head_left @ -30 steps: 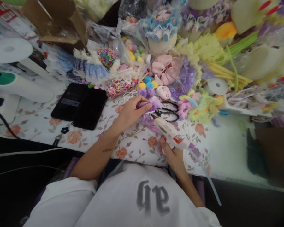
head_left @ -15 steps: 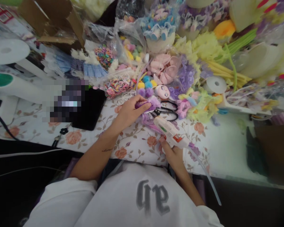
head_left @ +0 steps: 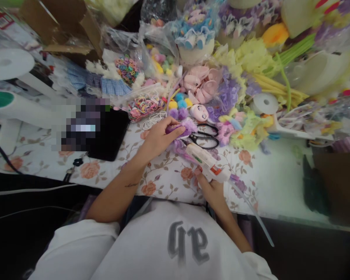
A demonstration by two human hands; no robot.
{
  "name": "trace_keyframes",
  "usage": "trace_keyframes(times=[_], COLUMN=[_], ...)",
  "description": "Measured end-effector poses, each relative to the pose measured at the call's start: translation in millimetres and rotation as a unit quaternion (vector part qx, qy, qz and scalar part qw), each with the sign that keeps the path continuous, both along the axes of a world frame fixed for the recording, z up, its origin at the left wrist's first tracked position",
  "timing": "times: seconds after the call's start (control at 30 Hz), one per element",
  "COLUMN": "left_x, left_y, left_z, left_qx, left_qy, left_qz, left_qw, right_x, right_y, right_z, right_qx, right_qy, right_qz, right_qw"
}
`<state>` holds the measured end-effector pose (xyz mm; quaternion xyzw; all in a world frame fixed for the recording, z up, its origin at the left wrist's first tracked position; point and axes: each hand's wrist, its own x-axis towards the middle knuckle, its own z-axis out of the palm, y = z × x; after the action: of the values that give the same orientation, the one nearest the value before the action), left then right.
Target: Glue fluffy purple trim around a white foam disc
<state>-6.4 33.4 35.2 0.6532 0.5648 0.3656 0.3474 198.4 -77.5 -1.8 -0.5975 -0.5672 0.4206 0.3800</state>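
My left hand (head_left: 160, 138) pinches a fuzzy purple piece (head_left: 189, 125) above the table, thumb on its near side. In my right hand (head_left: 211, 186) is a white hot glue gun (head_left: 205, 159), its nozzle pointing up and left toward the purple piece. A clear glue stick (head_left: 256, 217) trails from the gun's back end. Black-handled scissors (head_left: 206, 136) lie just right of the purple piece, their blades partly hidden. Beyond them rests a pale doll face (head_left: 199, 112). Some purple mesh material (head_left: 179, 147) sits under the nozzle.
A black tablet-like device (head_left: 111, 136) lies at left beside a blurred patch. Behind my hands are a bag of colourful hair ties (head_left: 144, 107), pom-poms (head_left: 181, 103), pink cup-shaped pieces (head_left: 202, 81) and yellow mesh (head_left: 247, 132). A white spool (head_left: 265, 103) stands at right, a cardboard box (head_left: 67, 31) at back left.
The glue gun has shifted slightly left, its nozzle nearer the purple piece. My left hand stays nearly still, keeping its grip.
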Motion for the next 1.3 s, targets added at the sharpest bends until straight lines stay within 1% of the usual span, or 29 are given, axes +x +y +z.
trace_keyframes(times=[0.27,0.67,1.0,1.17,1.3], left_x=[0.6,0.1,-0.7,-1.4,-1.3], left_y=[-0.7,0.0,0.5,1.3,1.7], left_z=[2.7,0.2,-1.2,-2.0,-2.5], left_qx=[-0.011,-0.009,-0.006,-0.011,-0.01], left_qy=[-0.005,0.003,0.004,0.015,0.001], left_qz=[0.003,0.004,0.006,0.008,0.008], left_qw=[1.0,1.0,1.0,1.0,1.0], right_x=[0.7,-1.1,0.3,1.4,0.6], right_y=[-2.2,-0.6,-1.0,-3.1,-2.8], right_z=[-1.6,4.4,3.2,0.0,-1.1], right_qx=[-0.014,-0.022,-0.023,-0.041,-0.028], right_qy=[0.015,-0.002,-0.007,-0.002,0.004], right_qz=[-0.019,-0.01,-0.053,-0.029,-0.037], right_qw=[1.0,1.0,0.998,0.999,0.999])
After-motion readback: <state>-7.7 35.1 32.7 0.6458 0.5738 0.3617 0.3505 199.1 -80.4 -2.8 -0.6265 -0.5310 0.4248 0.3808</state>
